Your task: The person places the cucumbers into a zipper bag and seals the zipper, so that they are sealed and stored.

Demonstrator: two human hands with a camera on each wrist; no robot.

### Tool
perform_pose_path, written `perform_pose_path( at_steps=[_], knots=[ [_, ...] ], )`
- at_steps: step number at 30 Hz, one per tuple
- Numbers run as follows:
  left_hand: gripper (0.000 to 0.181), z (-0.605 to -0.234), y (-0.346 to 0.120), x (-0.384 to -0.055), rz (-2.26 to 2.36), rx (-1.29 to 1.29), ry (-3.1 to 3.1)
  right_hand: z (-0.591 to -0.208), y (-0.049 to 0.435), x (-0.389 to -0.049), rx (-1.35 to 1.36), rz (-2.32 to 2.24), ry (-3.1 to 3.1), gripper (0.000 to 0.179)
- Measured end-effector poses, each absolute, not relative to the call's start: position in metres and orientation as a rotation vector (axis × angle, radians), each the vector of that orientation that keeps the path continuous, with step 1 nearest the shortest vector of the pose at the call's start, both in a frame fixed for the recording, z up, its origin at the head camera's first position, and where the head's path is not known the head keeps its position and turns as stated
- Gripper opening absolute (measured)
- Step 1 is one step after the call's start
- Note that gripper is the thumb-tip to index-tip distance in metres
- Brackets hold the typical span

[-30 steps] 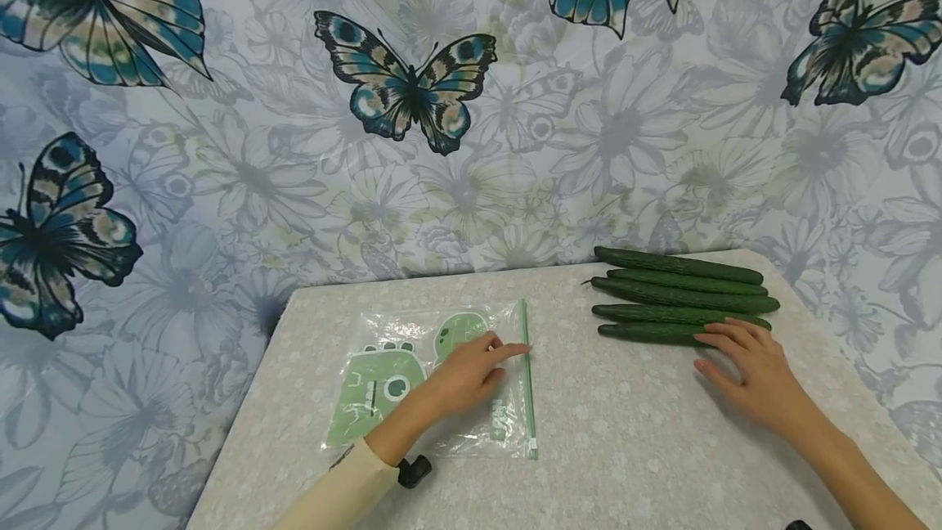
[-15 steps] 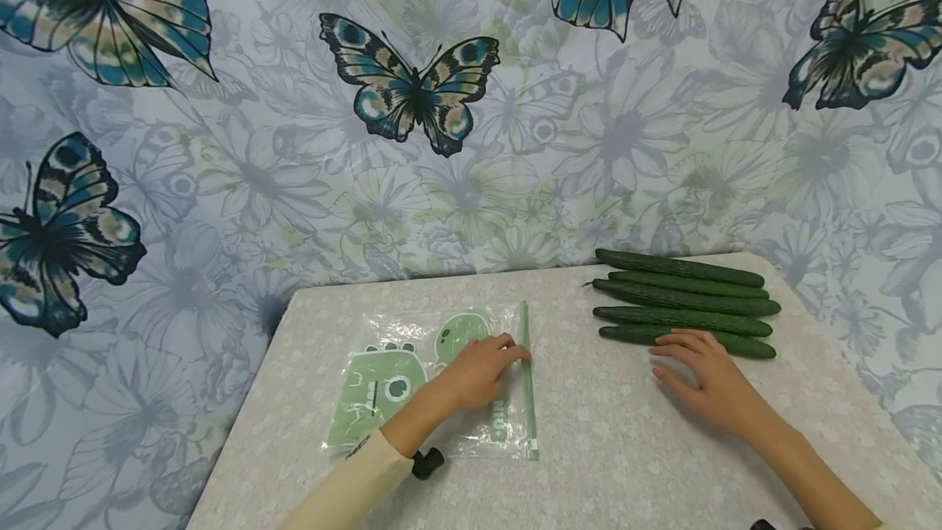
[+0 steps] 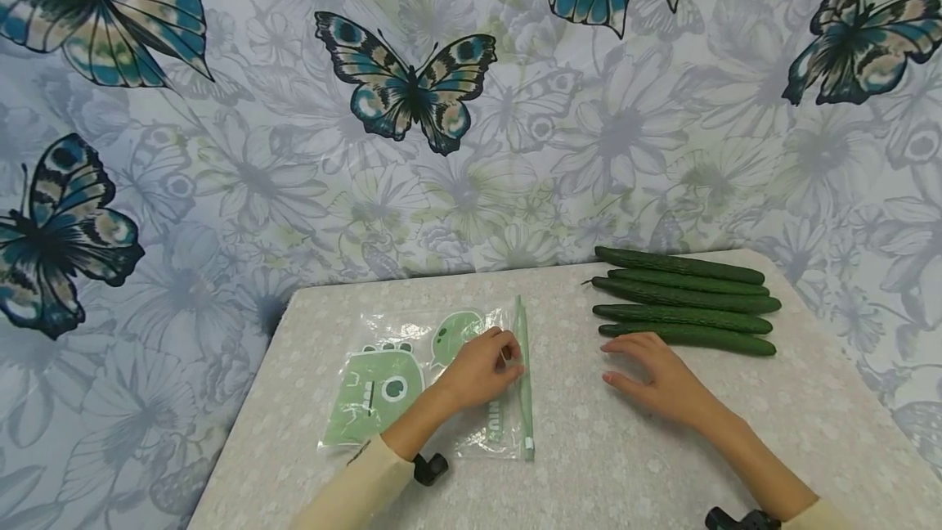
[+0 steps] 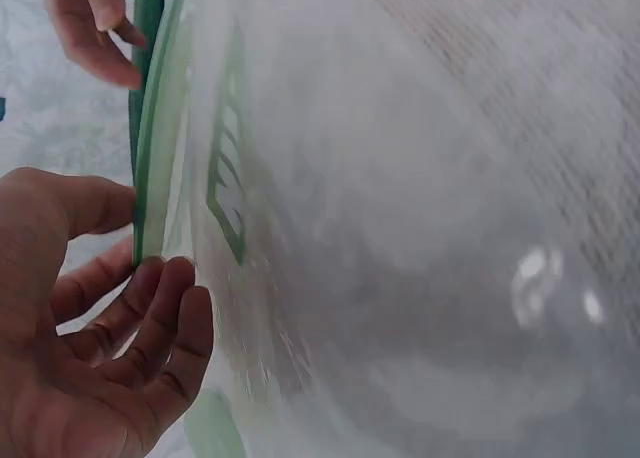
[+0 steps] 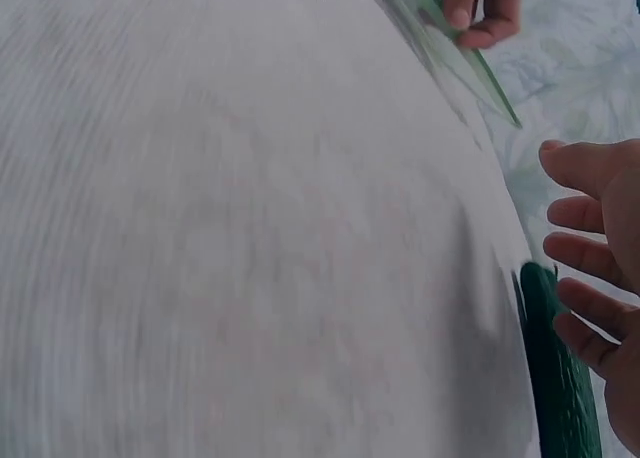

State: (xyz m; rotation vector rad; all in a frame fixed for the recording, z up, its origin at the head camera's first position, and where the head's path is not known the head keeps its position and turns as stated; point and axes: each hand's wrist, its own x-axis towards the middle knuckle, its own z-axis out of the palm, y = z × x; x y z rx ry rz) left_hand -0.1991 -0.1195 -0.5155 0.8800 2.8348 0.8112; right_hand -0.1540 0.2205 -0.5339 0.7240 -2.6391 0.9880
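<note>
The left hand (image 3: pixel 482 368) pinches the zip (image 3: pixel 527 415) of a bag (image 3: pixel 383 399) toward the left edge of the counter (image 3: pixel 589 464); the right hand (image 3: pixel 662 379), fingers spread, hangs beside cucumbers (image 3: pixel 684 296) near the far right corner.

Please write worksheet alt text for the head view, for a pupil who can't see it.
A person's left hand pinches the green zip strip of a clear printed bag on a table. The empty right hand is near five cucumbers. A butterfly-patterned backdrop is behind.
</note>
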Motion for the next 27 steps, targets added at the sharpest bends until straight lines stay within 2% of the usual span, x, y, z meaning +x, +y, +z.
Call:
perform_pose_path(
  at_steps=[6,11,15,27],
  knots=[
    [0.026,-0.516,-0.119,-0.198,0.898,0.82,2.814,-0.533,0.184,-0.154,0.761,1.045,-2.712,0.046],
    [0.035,-0.517,-0.119,-0.198,0.942,0.777,2.796,-0.537,0.155,-0.157,0.814,1.078,-2.788,0.063],
    [0.037,-0.516,-0.118,-0.197,0.996,0.76,2.763,-0.54,0.137,-0.16,0.833,1.08,-2.823,0.072],
    [0.035,-0.511,-0.118,-0.193,1.035,0.758,2.736,-0.543,0.113,-0.164,0.793,0.971,-2.873,0.08]
  ],
)
